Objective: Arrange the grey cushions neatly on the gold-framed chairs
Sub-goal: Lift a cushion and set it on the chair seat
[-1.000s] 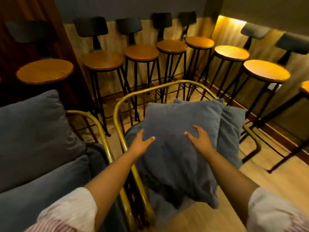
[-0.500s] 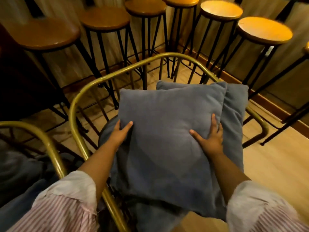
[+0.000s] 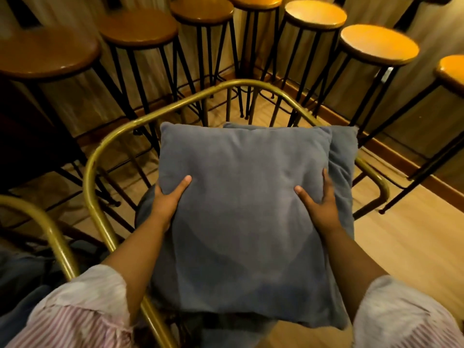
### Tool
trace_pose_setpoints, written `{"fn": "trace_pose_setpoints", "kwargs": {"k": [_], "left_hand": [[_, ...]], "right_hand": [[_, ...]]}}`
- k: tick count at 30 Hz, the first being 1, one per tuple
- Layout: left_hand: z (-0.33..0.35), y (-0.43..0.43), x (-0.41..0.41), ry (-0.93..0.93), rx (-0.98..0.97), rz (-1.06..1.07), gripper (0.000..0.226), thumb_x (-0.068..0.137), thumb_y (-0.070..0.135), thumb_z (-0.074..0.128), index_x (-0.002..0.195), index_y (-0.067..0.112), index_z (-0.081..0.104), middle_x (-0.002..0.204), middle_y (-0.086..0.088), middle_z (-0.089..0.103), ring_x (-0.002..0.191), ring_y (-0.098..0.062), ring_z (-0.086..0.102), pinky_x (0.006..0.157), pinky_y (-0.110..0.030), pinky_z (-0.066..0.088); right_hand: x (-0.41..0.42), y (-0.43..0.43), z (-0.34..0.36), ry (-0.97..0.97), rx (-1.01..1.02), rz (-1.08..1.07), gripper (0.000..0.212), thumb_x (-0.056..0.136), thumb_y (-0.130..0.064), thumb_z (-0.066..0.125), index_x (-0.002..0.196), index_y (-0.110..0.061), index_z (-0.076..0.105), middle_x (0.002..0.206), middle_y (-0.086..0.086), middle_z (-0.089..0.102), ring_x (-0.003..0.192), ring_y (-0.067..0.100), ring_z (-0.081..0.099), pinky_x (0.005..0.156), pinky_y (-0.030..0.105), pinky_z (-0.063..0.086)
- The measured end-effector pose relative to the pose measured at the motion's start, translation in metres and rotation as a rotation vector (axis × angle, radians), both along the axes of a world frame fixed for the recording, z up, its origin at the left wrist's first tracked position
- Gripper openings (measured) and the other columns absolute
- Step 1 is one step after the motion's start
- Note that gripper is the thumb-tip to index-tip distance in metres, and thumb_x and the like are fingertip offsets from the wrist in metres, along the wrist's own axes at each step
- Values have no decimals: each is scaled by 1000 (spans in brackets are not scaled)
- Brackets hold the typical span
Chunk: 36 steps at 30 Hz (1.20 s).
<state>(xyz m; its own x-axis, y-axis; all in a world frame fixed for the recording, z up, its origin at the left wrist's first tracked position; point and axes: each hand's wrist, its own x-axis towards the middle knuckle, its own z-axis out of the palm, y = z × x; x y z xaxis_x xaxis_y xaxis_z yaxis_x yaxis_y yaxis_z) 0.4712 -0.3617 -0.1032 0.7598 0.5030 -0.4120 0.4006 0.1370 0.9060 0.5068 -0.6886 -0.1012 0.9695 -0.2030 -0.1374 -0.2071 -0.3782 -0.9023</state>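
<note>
A square grey cushion lies on top of the gold-framed chair in front of me. My left hand grips its left edge, thumb on top. My right hand grips its right edge, fingers between it and a second grey cushion that sticks out underneath on the right. The chair's seat is mostly hidden by the cushions. A second gold-framed chair shows at the lower left, with dark grey fabric behind its rail.
Several tall bar stools with round wooden seats and thin black legs ring the chair at the back and right, close to its frame. Light wooden floor lies to the right. A dark wall panel stands at the left.
My hands have slid from the cushion's face out to its two side edges and closed on them. The view has tilted down and moved closer over the chair.
</note>
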Motion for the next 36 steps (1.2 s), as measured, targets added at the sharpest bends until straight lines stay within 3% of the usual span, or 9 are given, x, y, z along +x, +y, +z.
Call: {"fn": "trace_pose_setpoints", "kwargs": {"k": [5,10,12,15,19,25,32,36], "left_hand": [[64,-8,-15,-73,-26,4,81,77,33,74,145,23,30,144,-5,45,128,-30,47,94,-37,42],[136,-21,-41,-260,7,5,79,78,22,74,146,22,32,141,-2,49,122,-22,51,90,-30,41],[160,-27,-54,-312,-16,21,76,78,22,74,144,21,36,138,1,51,118,-19,53,91,-31,42],[197,-35,-76,-382,-5,30,68,80,22,72,141,17,41,131,1,56,114,-19,56,92,-32,45],[238,-33,-109,-370,-12,41,85,67,39,79,141,22,41,138,-4,55,122,-28,55,98,-42,47],[254,-22,-186,-311,54,129,76,79,34,71,144,18,35,144,-7,47,127,-31,48,89,-36,42],[229,40,-300,-175,87,286,83,76,41,73,146,21,33,146,-7,46,128,-33,47,100,-44,42],[205,89,-381,-85,68,427,86,73,41,75,146,20,34,145,-8,46,127,-33,48,98,-43,42]], "right_hand": [[-11,-5,54,-84,91,-37,77,82,-41,69,146,-34,26,155,1,33,139,27,36,106,38,37],[-16,-20,128,-183,34,22,76,81,-49,66,145,-34,28,152,7,37,135,33,40,108,46,37],[-18,-24,160,-223,40,54,76,83,-45,66,147,-30,28,152,6,36,135,31,40,106,40,35],[-25,-30,204,-261,59,108,77,82,-48,66,146,-31,28,152,5,38,136,32,39,111,48,34],[-44,-32,237,-218,91,155,80,80,-50,66,147,-29,28,154,6,36,137,33,38,110,48,35],[-92,-8,246,-207,96,255,77,83,-45,65,148,-24,29,153,9,37,137,35,38,110,47,35],[-150,81,206,-96,102,438,79,82,-48,66,149,-26,29,153,8,38,137,33,39,112,50,33],[-192,157,169,20,104,590,79,82,-51,64,148,-30,28,155,7,35,137,35,39,111,51,35]]}}
